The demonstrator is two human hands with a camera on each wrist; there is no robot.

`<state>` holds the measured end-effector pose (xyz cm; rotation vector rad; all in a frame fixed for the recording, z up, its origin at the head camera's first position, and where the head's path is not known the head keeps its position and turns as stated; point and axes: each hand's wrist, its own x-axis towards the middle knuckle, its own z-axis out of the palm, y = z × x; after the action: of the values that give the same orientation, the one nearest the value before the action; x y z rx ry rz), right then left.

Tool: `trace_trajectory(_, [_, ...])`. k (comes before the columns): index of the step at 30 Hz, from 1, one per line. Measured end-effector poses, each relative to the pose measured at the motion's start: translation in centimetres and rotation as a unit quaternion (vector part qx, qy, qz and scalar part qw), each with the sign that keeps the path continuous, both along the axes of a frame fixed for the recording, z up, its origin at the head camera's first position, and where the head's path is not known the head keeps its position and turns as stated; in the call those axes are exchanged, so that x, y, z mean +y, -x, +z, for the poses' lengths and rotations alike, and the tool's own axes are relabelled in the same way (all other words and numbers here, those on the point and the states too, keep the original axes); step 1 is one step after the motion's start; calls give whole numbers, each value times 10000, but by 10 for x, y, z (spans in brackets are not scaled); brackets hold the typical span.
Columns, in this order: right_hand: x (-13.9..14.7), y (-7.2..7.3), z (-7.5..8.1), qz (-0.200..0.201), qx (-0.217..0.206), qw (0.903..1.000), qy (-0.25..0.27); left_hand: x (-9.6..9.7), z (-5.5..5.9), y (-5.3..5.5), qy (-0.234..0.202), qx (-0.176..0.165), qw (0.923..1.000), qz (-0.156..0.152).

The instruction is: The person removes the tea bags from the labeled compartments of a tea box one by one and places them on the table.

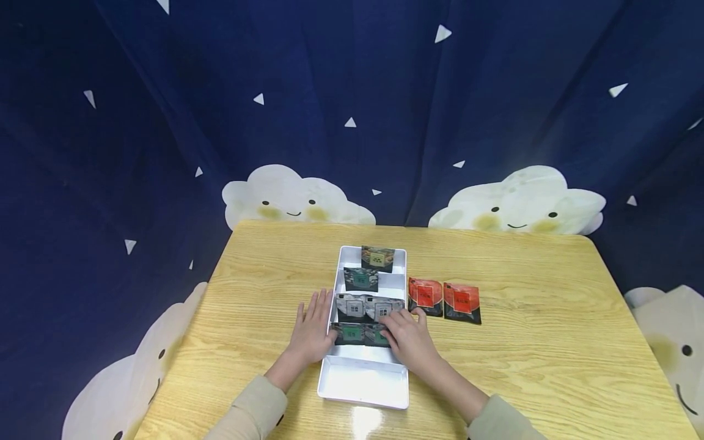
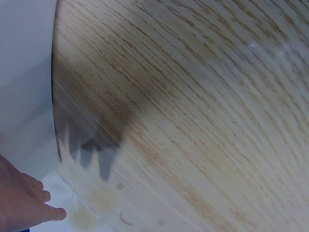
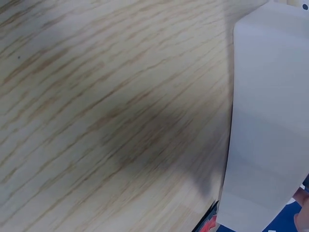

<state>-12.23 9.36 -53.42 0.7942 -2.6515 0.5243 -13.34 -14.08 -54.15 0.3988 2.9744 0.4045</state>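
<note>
My left hand [image 1: 312, 335] lies along the left wall of the white tray [image 1: 363, 385], its fingers nearly straight and pointing away from me, the thumb hooked over the rim beside the left green-labelled packet [image 1: 349, 333]; it has hold of nothing. My right hand [image 1: 412, 339] comes in from the right, palm down and angled inward across the opposite rim. Its fingers bend over the top edge of the right green-labelled packet [image 1: 376, 338] while the thumb sits in front, so I pinch it in a nearly closed grip.

Both green-labelled packets stand side by side in the tray, printed faces toward me, their row running left to right. Just behind them are two grey packets [image 1: 352, 307], facing the same way. The tray's long axis runs away from me along the bench [image 1: 522, 366]. Two red packets [image 1: 425, 296] lie to its right.
</note>
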Motion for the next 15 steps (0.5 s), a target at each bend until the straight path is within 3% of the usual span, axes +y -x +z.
trace_trajectory(8, [1,0,0,72,427,9989,200,0,-1,1,42,16,10000,-28])
trace_trajectory(15, [1,1,6,42,483,9983,326,0,-1,1,-21,-25,10000,-13])
